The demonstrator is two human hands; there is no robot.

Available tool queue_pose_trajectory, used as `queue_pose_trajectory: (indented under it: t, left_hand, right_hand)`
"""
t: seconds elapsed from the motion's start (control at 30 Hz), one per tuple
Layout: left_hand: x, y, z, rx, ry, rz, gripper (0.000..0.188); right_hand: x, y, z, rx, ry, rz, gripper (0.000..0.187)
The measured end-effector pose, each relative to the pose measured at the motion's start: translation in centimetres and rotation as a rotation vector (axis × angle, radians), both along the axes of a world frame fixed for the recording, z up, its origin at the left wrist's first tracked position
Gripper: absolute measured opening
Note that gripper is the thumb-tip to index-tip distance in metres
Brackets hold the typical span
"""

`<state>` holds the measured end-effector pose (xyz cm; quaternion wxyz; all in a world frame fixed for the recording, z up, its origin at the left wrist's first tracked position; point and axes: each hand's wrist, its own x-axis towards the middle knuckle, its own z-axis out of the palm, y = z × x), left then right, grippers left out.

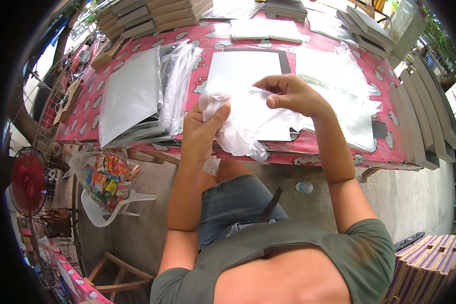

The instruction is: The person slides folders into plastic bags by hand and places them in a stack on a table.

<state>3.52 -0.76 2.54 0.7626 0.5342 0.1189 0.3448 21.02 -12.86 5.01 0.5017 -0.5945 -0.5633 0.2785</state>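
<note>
A crumpled, thin whitish plastic bag [243, 124] is bunched up in front of me, over the near edge of the table. My left hand [205, 126] is closed around its left side, thumb on top. At the bag's upper right edge, the curled fingers and thumb of my right hand [295, 95] grip the plastic; the exact contact is partly hidden. Beneath lies a flat white sheet or board [245, 66] with a dark grey piece showing behind it. To the left rests a stack of white boards in clear plastic sleeves [134, 93].
The table [187, 148] has a pink patterned cover. White plastic-wrapped packs [334, 86] lie on the right. Stacked boxes [169, 12] stand at the far left; grey panels [423, 111] lean on the right edge. Below are a white chair [99, 213] holding a bag of colourful packets [109, 180] and a red fan [29, 181].
</note>
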Motion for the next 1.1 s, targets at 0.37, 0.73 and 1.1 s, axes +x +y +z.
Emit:
queue_pose_trajectory:
  t: [0.37,0.73,1.1]
  left_hand:
    - [-1.8,2.6,-1.2,0.445,0.043,0.493,0.028]
    - [-3.8,-0.6,-1.8,-0.076,0.071,-0.001,0.026]
    - [-5.5,-1.2,-1.6,-0.168,-0.004,0.219,0.015]
  right_hand:
    - [-3.4,1.9,0.7,0.194,-0.172,-0.507,0.02]
    - [-14.7,-1.7,-3.8,0.154,-0.647,0.031,0.046]
    - [-7.0,1.9,-2.7,0.039,0.28,-0.064,0.013]
